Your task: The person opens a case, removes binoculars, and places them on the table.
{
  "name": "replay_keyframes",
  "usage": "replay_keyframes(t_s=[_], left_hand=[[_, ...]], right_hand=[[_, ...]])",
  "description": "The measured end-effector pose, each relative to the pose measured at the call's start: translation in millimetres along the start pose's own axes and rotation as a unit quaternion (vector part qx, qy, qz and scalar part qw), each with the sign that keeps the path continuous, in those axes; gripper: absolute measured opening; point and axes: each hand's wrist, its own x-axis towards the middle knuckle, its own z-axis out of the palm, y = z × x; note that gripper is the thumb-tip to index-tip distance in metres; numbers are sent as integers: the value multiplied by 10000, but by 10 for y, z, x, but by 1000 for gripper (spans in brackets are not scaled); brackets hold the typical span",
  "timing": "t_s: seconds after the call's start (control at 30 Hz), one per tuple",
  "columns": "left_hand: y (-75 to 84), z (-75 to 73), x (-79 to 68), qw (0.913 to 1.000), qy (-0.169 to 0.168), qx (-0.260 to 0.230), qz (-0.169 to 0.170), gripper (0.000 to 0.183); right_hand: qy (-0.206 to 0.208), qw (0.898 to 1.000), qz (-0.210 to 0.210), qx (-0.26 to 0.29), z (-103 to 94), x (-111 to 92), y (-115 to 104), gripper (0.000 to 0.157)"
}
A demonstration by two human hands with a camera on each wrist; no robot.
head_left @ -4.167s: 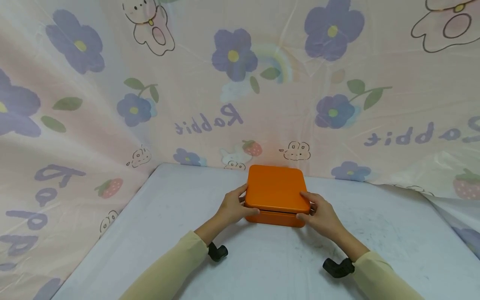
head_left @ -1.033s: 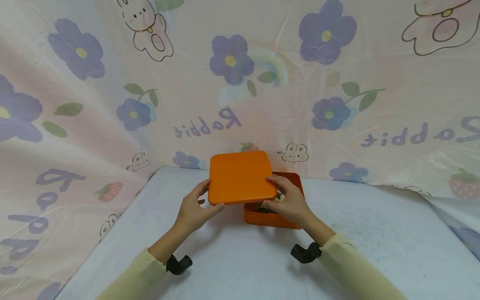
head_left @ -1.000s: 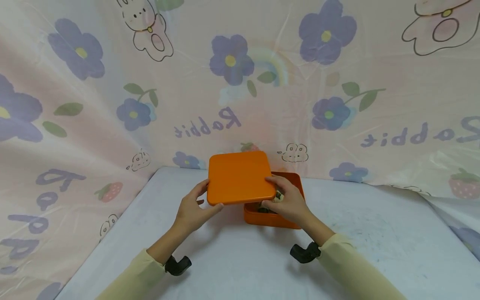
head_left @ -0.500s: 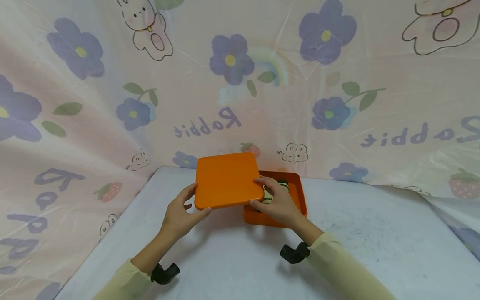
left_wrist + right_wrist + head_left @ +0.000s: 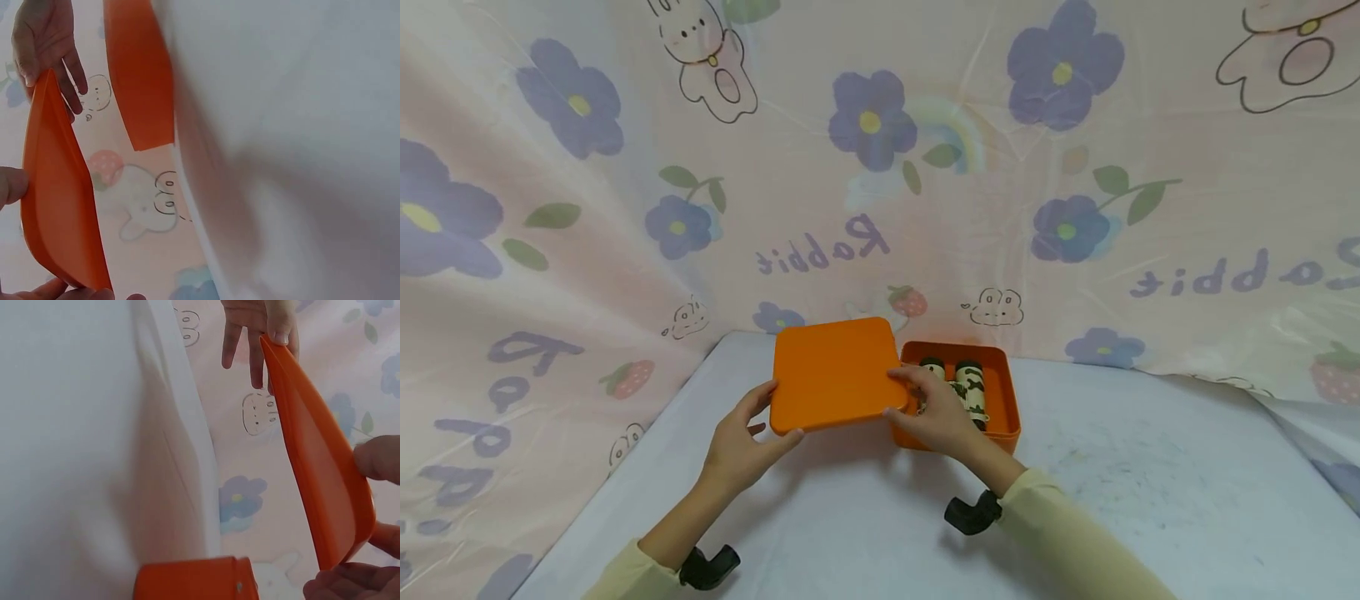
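An orange square lid (image 5: 835, 375) is held tilted above the table, its underside showing in both wrist views. My left hand (image 5: 737, 450) grips its left edge, thumb along the near rim. At the opposite edge, my right hand (image 5: 942, 421) pinches the near right corner. Behind the right hand stands the matching orange box (image 5: 1003, 400), uncovered. Inside it lie cream binoculars (image 5: 972, 390) with a green-brown camouflage pattern and dark ends. The right hand hides part of their left barrel and part of the box's left side.
A white-covered table (image 5: 1120, 467) carries the box near its far edge. Behind and to the left hangs a printed curtain (image 5: 955, 208) with flowers and rabbits. A black wrist camera mount (image 5: 709, 568) sits at the left cuff, another (image 5: 973, 512) at the right.
The lid was on the box at first. Both hands have lifted it off and carried it left, lowering it slightly in the last half second. The binoculars have come into view.
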Motion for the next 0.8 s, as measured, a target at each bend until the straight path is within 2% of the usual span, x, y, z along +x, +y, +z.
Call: replay_keyframes(t_s=[0.37, 0.6, 0.8], left_hand=[[-164, -124, -129, 9984, -129, 101, -535, 81], [-229, -198, -113, 9977, -210, 188, -612, 82], [-296, -249, -93, 9951, -410, 264, -858, 79]], right_hand=[[-179, 9995, 89, 259, 267, 41, -56, 50], [-321, 9984, 250, 404, 414, 75, -48, 50], [-406, 9986, 308, 135, 558, 79, -50, 49]])
